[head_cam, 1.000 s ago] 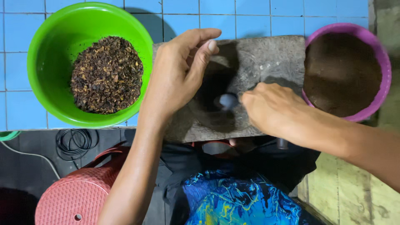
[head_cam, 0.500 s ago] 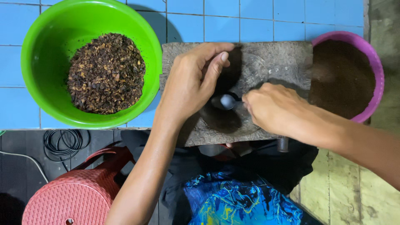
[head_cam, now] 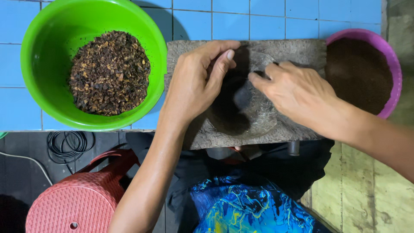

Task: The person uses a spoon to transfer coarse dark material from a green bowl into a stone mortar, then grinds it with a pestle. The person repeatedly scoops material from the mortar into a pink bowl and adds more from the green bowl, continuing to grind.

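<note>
A grey stone slab with a dark hollow lies on blue tiles. My left hand rests on the slab at the hollow's left edge. Its fingers are curled together with the thumb against the forefinger, and nothing shows in it. My right hand reaches in from the right, fingertips pinched on a pale, translucent, motion-blurred object over the hollow. A green bowl of coarse brown bits stands to the left. A purple bowl of fine dark powder stands to the right.
Below the tiled edge are a red plastic stool, a coil of black cable and blue patterned cloth on my lap. Worn wooden boards lie at the lower right.
My right hand has moved up and back over the slab with the pale object, which now blurs. My left hand's fingers have curled closer at the hollow's edge. The view has shifted slightly.
</note>
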